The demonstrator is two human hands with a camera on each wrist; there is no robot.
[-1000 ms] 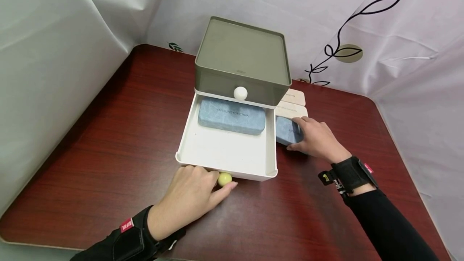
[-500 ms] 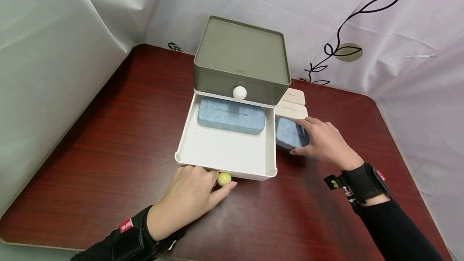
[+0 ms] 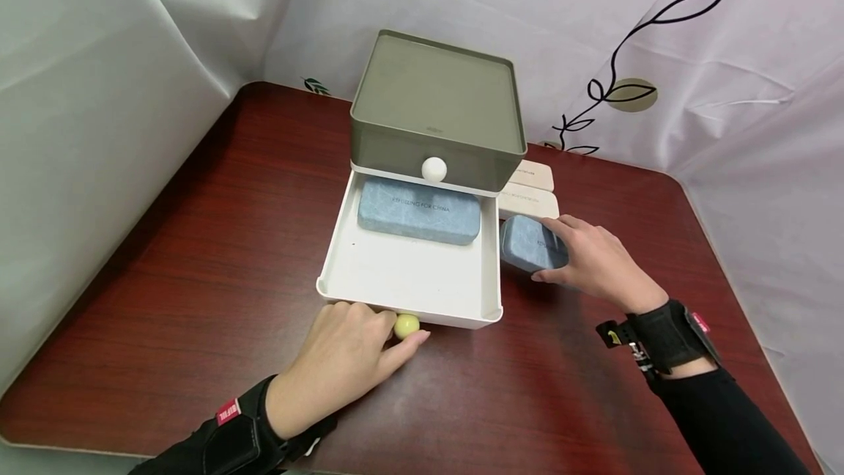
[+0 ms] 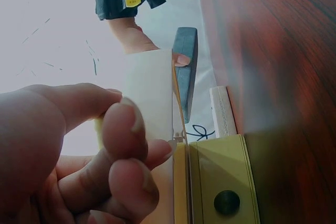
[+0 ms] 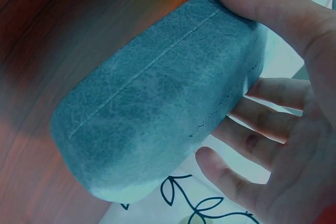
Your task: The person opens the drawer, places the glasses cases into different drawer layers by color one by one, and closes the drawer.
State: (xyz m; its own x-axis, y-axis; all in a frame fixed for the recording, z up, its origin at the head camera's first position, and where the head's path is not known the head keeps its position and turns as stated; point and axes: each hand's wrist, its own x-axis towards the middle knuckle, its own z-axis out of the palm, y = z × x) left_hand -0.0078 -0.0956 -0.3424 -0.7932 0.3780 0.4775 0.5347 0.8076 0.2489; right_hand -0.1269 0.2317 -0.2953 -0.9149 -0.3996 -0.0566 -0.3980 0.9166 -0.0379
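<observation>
1. Head view: I'm watching the right grip [image 3: 603,262] holding the outer blue case [image 3: 527,244], thumb and spread fingers spanning it.
2. That case is sitting just beside the white drawer [image 3: 395,284], in front of the cream cases [image 3: 527,200].
3. Left grip [image 3: 346,347] is curling round the yellow knob [image 3: 406,326].
4. Inner blue case [image 3: 418,211] is lying in the drawer's back, near the green box [image 3: 438,94].
</observation>
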